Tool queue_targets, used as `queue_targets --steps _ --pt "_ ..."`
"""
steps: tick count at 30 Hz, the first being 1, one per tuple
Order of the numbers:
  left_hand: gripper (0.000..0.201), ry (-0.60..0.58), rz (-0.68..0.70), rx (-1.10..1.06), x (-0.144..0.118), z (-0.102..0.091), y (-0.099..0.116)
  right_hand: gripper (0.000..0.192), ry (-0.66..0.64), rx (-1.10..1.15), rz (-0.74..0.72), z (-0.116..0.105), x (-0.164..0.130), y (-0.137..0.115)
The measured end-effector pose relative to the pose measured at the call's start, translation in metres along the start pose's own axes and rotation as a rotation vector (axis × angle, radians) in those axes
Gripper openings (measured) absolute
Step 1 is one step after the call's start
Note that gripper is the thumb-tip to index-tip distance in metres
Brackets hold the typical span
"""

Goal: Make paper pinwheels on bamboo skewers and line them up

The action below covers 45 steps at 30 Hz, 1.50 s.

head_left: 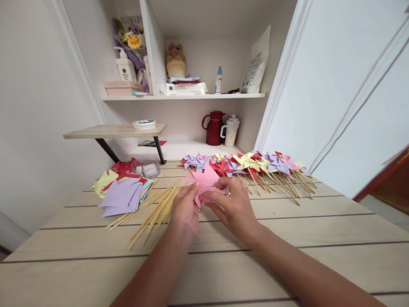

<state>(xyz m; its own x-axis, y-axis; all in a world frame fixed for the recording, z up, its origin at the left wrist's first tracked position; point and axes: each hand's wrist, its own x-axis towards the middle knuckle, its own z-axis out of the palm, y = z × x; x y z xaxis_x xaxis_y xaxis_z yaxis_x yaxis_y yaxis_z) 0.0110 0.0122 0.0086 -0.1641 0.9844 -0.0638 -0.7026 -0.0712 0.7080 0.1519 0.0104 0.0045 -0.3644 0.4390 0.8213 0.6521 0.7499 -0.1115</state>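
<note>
Quickly, left to right. Left of centre on the wooden table lies a stack of cut paper sheets, lilac on top, yellow and red under it, with a small clear plastic box just behind. Next, a loose fan of wooden sticks runs diagonally toward the hands. Mid-frame the left hand and right hand both pinch a pink paper pinwheel, held just above the tabletop; the left hand's fingers close on its lower left flap, and the right hand's fingertips grip its right side (a ring shows on one finger). Neither hand is open. Behind and to the right, a row of finished pinwheels on sticks lies along the table's far edge. In the upper centre, shelves hold a red jug, a cup, bottles and a plush toy.

Risks, as a judgement: the folded flaps could spring apart if either pinch loosens, and thin paper could crease or tear under too hard a squeeze. The left forearm sits near the loose sticks and could scatter them if it sweeps sideways.
</note>
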Motion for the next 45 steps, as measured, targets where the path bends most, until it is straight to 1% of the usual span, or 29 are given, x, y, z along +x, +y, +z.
queue_targets --steps 4,10,11,13,15,17,21,23,26,31,34,39,45 --pt "0.015 0.011 0.005 0.012 -0.001 0.002 0.0 0.018 0.025 -0.01 -0.009 0.001 0.0 0.003" --pt "0.006 0.07 0.0 -0.012 -0.002 0.004 0.002 0.008 0.01 0.03 0.06 0.001 0.001 0.011" --pt "0.006 0.086 0.0 -0.021 -0.002 0.004 0.003 0.013 -0.005 0.021 0.056 0.001 0.001 0.011" --pt "0.005 0.112 -0.006 -0.041 -0.002 0.005 0.004 0.029 -0.043 -0.007 0.032 0.0 0.002 0.011" --pt "0.003 0.114 -0.006 -0.054 -0.002 0.006 0.005 0.038 -0.069 -0.031 0.012 -0.001 0.002 0.009" --pt "0.003 0.093 -0.005 -0.055 -0.002 0.006 0.005 0.035 -0.067 -0.039 0.004 -0.001 0.001 0.006" --pt "0.004 0.076 -0.023 -0.02 -0.003 0.006 0.004 0.017 -0.038 -0.016 0.0 0.0 0.0 0.003" --pt "0.005 0.075 -0.028 0.003 -0.003 0.004 0.002 0.011 -0.017 0.01 0.007 0.001 0.0 0.003" --pt "0.008 0.08 -0.017 0.019 -0.002 0.002 0.0 0.011 0.027 0.078 0.058 0.001 0.002 0.005" --pt "0.013 0.095 -0.005 0.064 -0.004 0.004 0.0 0.013 0.091 0.265 0.198 0.002 0.006 0.008" --pt "0.013 0.111 0.005 0.109 -0.006 0.007 0.0 0.012 0.091 0.354 0.27 0.002 0.007 0.01" --pt "0.017 0.163 0.028 0.152 -0.008 0.009 -0.001 0.014 0.06 0.438 0.367 0.003 0.008 0.01" --pt "0.025 0.158 0.044 0.179 -0.009 0.009 0.0 0.019 0.086 0.462 0.416 0.003 0.009 0.012"
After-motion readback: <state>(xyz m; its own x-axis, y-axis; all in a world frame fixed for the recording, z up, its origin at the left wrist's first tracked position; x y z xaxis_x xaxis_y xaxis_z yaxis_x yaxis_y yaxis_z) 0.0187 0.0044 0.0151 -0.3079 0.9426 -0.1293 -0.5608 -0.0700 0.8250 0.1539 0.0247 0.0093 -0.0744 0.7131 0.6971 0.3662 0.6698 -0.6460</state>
